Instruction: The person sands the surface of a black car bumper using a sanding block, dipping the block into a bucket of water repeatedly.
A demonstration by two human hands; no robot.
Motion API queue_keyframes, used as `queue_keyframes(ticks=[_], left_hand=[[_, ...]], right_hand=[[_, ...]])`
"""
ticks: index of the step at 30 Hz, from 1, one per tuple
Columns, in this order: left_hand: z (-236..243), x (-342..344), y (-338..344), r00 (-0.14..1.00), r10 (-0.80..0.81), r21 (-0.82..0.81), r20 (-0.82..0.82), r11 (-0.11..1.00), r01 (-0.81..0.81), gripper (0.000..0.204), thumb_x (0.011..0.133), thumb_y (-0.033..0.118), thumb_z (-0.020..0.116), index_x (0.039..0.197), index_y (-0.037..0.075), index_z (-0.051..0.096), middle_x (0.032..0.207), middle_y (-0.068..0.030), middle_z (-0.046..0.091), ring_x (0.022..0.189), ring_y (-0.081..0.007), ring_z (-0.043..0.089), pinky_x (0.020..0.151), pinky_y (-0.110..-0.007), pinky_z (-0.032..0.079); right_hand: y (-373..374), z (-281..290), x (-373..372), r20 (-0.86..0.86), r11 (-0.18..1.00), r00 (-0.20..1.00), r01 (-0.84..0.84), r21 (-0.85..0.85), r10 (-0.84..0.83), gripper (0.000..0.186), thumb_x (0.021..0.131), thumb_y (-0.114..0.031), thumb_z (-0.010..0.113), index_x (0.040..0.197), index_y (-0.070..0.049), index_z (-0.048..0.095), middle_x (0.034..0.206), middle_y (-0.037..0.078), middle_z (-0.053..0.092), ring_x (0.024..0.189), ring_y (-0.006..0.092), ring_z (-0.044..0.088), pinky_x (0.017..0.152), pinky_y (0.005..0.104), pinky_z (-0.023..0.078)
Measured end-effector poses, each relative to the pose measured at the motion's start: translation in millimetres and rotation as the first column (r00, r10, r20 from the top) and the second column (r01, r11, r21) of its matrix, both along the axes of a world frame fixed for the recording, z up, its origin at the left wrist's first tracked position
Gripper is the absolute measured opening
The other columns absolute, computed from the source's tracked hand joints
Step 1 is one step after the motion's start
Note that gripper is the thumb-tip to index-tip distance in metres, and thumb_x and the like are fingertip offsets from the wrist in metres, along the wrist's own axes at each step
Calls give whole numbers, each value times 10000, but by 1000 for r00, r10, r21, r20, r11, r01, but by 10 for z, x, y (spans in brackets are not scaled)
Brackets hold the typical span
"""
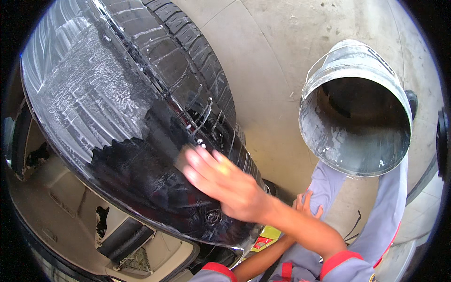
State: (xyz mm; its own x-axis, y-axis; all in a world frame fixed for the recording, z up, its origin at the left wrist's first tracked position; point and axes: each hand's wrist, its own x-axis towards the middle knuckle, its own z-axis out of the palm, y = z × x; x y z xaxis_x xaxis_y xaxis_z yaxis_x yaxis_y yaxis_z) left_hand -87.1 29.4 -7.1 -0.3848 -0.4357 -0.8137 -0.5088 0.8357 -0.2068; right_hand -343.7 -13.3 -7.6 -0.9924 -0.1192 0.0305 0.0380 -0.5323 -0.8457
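Note:
My right hand, blurred, holds a brownish-grey pad against a large curved black panel. The panel is wet and glossy dark in its lower part and coated with whitish, streaky film in its upper part, with white flecks along a seam. Behind my right forearm, my left hand rests with fingers apart on my grey-trousered leg, partly hidden. A treaded tyre lines the panel's right side.
A large grey-smeared bucket with a wire handle stands on the pale tiled floor, at my legs. A beige interior panel with black fittings fills the lower left. A yellow and red packet lies under my arm. A dark curved object stands at the right edge.

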Motion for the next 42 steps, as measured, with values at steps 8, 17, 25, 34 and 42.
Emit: queue_keyframes(ticks=[8, 17, 25, 34, 42], left_hand=[[25, 63, 46, 996, 7, -8, -85, 1000, -8, 627, 801, 369, 773, 1322, 77, 583, 1241, -192, 547, 1126, -424, 579, 949, -537, 490], [-10, 92, 56, 998, 37, -25, -53, 999, -39, 617, 784, 379, 776, 1307, 99, 604, 1271, -181, 550, 1142, -430, 581, 929, -543, 505], [21, 120, 32, 994, -53, -13, -100, 999, 52, 645, 794, 397, 765, 1335, 92, 591, 1274, -197, 549, 1137, -429, 582, 925, -537, 504], [51, 178, 19, 943, -41, 115, -330, 990, 83, 630, 791, 389, 774, 1310, 75, 607, 1242, -183, 565, 1155, -409, 570, 961, -528, 479], [-4, 194, 9, 996, 0, -2, -88, 1000, 0, 655, 784, 398, 782, 1326, 81, 596, 1218, -197, 570, 1138, -423, 568, 948, -537, 478]], right_hand=[[53, 72, 174, 81, 998, 995, -51, -22, 53, 554, 892, 59, 500, 1437, -14, 567, 1559, 202, 466, 1451, 348, 450, 1196, 492, 353], [64, 128, -76, 56, 1000, 998, -12, -21, 14, 607, 863, 98, 480, 1462, 14, 518, 1567, 213, 449, 1449, 366, 444, 1197, 488, 344], [-31, -24, -684, 5, 995, 996, 90, -45, -90, 667, 816, 157, 453, 1461, 4, 528, 1566, 219, 447, 1454, 361, 440, 1181, 490, 375], [-8, -81, -518, -13, 999, 999, 41, -1, -41, 677, 825, 129, 448, 1490, 5, 480, 1595, 206, 403, 1470, 365, 406, 1186, 501, 356], [65, 64, 89, 98, 999, 995, -39, 20, 36, 643, 802, 156, 477, 1419, 1, 575, 1544, 212, 479, 1432, 365, 469, 1183, 480, 370]])
